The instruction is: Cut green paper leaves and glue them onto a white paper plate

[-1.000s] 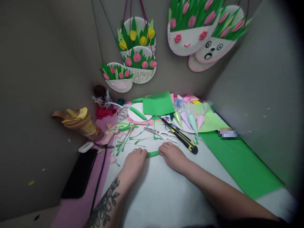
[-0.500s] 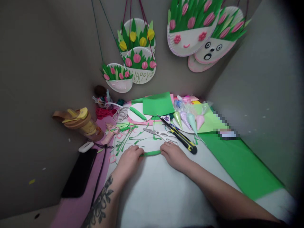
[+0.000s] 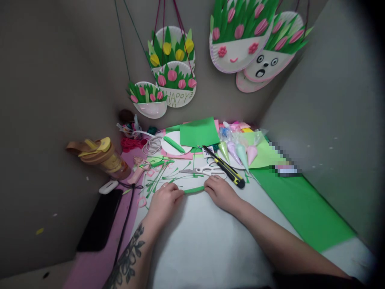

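Note:
A narrow folded strip of green paper (image 3: 194,189) stretches between my two hands, low over the white table. My left hand (image 3: 167,198) pinches its left end, while my right hand (image 3: 219,192) pinches the right end; both tips are hidden by my fingers. Just beyond lie white-handled scissors (image 3: 207,170) with blades pointing left. A black and yellow utility knife (image 3: 227,168) rests slantwise behind my right hand. Thin green paper offcuts (image 3: 156,178) are scattered beyond my left hand. Farther back, a white paper plate (image 3: 168,149) carries a green leaf-shaped piece (image 3: 174,144).
Green sheets (image 3: 200,132) lie at the back, and a long green sheet (image 3: 306,212) on the right. Several filled piping bags (image 3: 240,152) sit back right. At left stand a brown cup (image 3: 111,160) and a black phone-like slab (image 3: 100,220). Decorated paper plates (image 3: 240,56) hang above.
The strip's right end has risen slightly, so it tilts up to the right. My right hand moved a little up with it. The whole view shifted slightly.

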Available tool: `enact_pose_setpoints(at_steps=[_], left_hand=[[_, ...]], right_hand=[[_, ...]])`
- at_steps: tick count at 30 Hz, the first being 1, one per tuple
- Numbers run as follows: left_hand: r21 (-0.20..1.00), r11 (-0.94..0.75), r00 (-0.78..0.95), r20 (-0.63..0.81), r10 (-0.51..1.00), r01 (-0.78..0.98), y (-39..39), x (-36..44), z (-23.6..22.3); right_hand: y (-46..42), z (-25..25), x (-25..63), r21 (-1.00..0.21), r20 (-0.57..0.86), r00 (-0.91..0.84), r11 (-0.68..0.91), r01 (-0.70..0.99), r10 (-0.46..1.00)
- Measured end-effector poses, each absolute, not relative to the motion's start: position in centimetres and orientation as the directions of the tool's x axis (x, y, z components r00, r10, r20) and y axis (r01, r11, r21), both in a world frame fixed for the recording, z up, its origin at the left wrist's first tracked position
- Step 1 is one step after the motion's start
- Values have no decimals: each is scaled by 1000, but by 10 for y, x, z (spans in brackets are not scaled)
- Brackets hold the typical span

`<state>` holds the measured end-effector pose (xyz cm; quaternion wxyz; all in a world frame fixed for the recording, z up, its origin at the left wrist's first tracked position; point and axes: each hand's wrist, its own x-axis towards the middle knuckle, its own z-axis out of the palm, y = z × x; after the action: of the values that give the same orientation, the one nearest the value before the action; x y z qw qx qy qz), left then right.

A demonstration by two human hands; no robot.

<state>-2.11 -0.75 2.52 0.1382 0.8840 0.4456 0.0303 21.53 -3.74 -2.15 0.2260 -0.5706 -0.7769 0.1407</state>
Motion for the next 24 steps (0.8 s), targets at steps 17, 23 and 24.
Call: enact_pose_setpoints(at_steps=[17, 23, 24], left_hand=[[262, -519, 572, -200, 796, 814, -7, -21, 17], [284, -527, 582, -167, 796, 801, -13, -12, 17], [287, -528, 584, -162, 795, 799, -14, -10, 16]], right_hand=[[-42, -17, 196, -306, 176, -380, 417, 856, 908], [-42, -14, 190, -283, 136, -373, 397, 873, 918], [-42, -14, 189, -284, 134, -379, 402, 871, 916]])
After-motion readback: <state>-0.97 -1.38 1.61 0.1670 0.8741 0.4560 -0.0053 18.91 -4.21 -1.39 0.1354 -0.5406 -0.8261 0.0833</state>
